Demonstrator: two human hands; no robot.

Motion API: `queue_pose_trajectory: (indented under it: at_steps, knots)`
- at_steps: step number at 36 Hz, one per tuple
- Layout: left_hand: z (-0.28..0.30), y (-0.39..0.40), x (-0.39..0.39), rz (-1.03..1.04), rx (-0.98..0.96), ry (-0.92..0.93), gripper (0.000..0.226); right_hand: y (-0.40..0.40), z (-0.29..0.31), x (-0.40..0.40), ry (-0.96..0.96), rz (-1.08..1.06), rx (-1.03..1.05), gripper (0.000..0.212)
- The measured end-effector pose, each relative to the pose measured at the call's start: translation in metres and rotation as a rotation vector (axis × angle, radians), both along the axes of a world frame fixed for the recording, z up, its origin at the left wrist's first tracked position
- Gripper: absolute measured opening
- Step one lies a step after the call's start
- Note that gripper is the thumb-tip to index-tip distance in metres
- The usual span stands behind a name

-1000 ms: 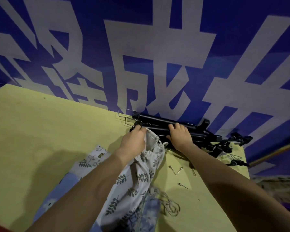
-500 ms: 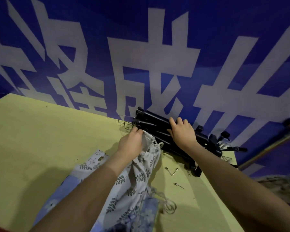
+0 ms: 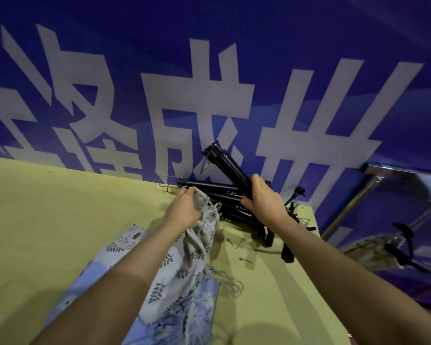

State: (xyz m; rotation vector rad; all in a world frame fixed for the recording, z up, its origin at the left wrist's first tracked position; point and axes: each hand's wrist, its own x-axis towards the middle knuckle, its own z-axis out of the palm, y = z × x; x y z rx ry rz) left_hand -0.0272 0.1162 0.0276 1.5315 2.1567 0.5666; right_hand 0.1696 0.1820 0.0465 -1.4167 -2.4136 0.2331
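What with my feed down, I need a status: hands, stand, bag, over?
Left hand grips bag mouth. Right hand grips stand, tilted, upper end clear of the pile. Pile sits at bag mouth; loose pins on table.

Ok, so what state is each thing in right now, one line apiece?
Leaf-print bag: limp on the table, mouth bunched.
Held stand: folded, tilted up off the pile.
Other stands: folded, lying flat.
Metal pins: loose on the table.
Left hand: grips the bag's mouth.
Right hand: grips the held stand.
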Motion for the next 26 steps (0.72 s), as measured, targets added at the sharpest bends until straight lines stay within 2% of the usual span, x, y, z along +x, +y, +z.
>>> queue_pose_trajectory:
  at_steps: [4,8,11,15,20,26]
  knots:
    - [0.000,-0.004,0.004,-0.043,-0.001,-0.002,0.076,-0.020,-0.001,0.012,0.110,-0.018,-0.121,0.033]
    - [0.000,-0.007,0.005,-0.034,0.011,-0.011,0.067,-0.034,-0.002,0.024,0.169,0.019,-0.135,0.030]
    - [0.002,-0.010,0.005,-0.018,0.029,-0.080,0.064,-0.040,-0.007,0.030,0.167,0.075,-0.157,0.032]
    - [0.009,-0.013,0.002,0.007,0.051,-0.205,0.073,-0.043,-0.019,0.033,0.145,0.129,-0.202,0.029]
    - [0.019,-0.019,-0.006,-0.013,0.072,-0.273,0.081,-0.042,-0.029,0.030,-0.016,0.215,-0.202,0.029]
    - [0.031,-0.026,-0.009,-0.127,0.063,-0.072,0.083,-0.035,-0.034,0.020,-0.315,0.272,-0.058,0.050]
